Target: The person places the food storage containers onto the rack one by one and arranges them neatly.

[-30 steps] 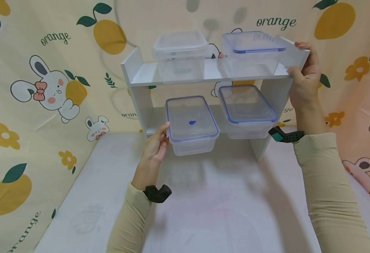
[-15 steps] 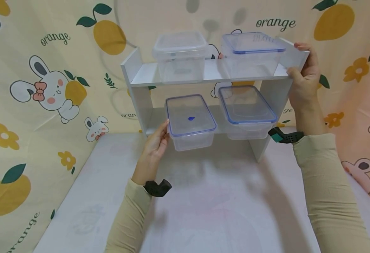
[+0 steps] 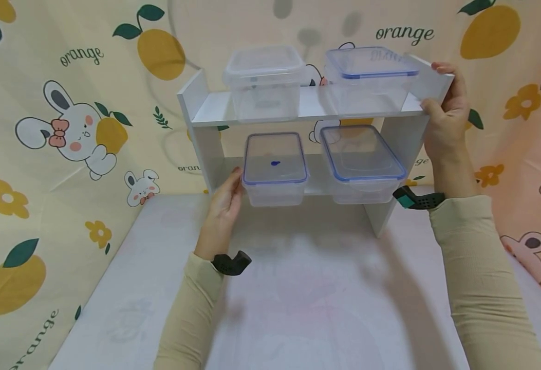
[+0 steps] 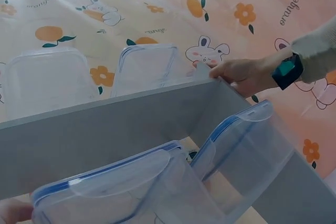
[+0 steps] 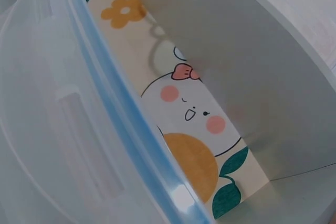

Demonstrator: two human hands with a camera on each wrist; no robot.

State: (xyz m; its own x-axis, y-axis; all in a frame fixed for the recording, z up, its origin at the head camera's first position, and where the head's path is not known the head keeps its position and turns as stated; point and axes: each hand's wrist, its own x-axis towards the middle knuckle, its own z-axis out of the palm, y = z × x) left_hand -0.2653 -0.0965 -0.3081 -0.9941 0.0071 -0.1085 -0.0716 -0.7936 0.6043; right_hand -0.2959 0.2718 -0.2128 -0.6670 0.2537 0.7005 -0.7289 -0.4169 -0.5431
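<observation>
On the left of the middle board of a white shelf point(image 3: 376, 213) sits a clear food container point(image 3: 275, 169) with a blue-edged lid and a small blue mark. My left hand point(image 3: 221, 216) holds its left side; in the left wrist view a fingertip point(image 4: 14, 211) touches the container's corner, the other fingers hidden. Beside it on the same board stands a second blue-edged container point(image 3: 362, 159), its front past the board's edge. My right hand point(image 3: 448, 118) grips the shelf's upper right end panel, thumb in front and fingers over the top edge.
Along the top board stand a clear-lidded container point(image 3: 265, 85) on the left and a blue-edged one point(image 3: 372, 82) on the right. The shelf rests on a white tabletop point(image 3: 298, 298). A printed cloth point(image 3: 150, 103) hangs close behind it.
The left container has moved back and up toward the shelf and turned from askew to nearly straight, my left hand going along with it. My right hand has stayed on the panel.
</observation>
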